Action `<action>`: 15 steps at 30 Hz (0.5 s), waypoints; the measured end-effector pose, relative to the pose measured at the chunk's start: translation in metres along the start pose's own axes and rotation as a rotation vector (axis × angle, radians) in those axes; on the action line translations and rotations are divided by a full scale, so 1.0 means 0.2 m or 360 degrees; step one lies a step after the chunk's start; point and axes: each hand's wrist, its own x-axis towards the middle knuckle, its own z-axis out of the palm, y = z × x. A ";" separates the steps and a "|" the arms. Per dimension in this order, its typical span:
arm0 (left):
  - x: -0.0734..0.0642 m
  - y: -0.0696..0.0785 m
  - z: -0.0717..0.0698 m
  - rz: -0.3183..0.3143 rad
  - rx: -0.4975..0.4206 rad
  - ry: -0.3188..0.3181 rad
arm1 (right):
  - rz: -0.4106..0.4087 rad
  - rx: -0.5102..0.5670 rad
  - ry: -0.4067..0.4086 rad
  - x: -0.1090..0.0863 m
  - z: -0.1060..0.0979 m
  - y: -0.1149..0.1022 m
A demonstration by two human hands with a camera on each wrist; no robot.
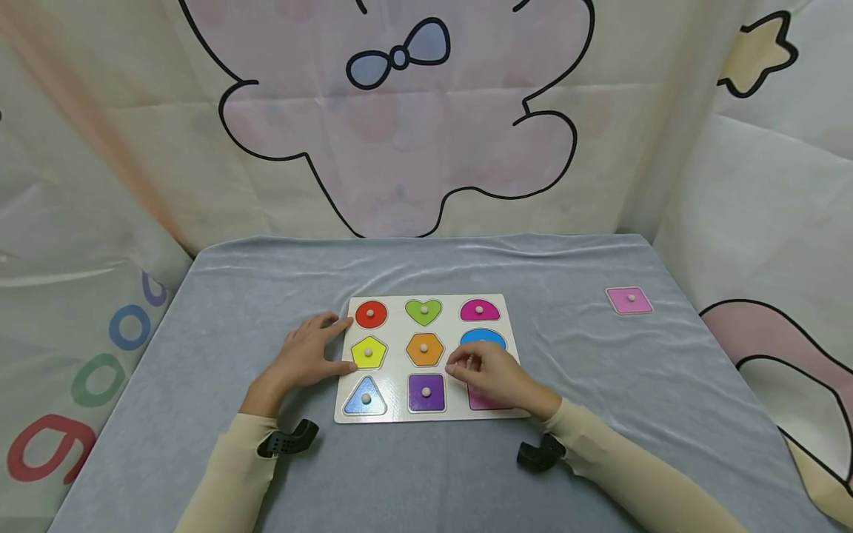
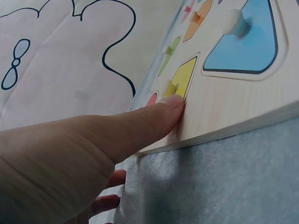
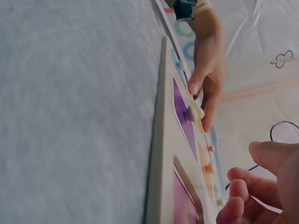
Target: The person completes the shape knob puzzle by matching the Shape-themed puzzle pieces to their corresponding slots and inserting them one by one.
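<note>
A white wooden knob puzzle board (image 1: pixel 393 376) lies on the table, with coloured shape pieces in it. My left hand (image 1: pixel 307 354) rests at the board's left edge. Its thumb (image 2: pixel 161 112) presses on the wood beside the yellow pentagon (image 1: pixel 369 353), with the other fingers spread along the edge. Over the board's right side hovers my right hand (image 1: pixel 493 376), fingers loosely bent and apart from the thumb, nothing between them. It partly covers the blue piece (image 1: pixel 483 336) and the pink lower right slot (image 3: pixel 183 203), which looks recessed in the right wrist view.
A pink rectangular piece (image 1: pixel 629 299) with a knob lies apart on the grey cloth (image 1: pixel 573 274), far to the right. Near the board's middle sit the orange hexagon (image 1: pixel 425 350) and purple square (image 1: pixel 426 403). Printed curtains (image 1: pixel 400 148) stand behind the table and at its sides.
</note>
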 end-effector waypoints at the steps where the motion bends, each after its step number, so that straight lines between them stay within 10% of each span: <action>1: 0.00 0.00 0.00 -0.0001 0.0000 -0.0001 | -0.0005 0.0013 0.0019 0.00 -0.01 0.01; 15: 0.00 0.00 0.00 -0.0016 0.0001 -0.0013 | 0.0016 0.0059 0.0170 -0.02 -0.16 0.08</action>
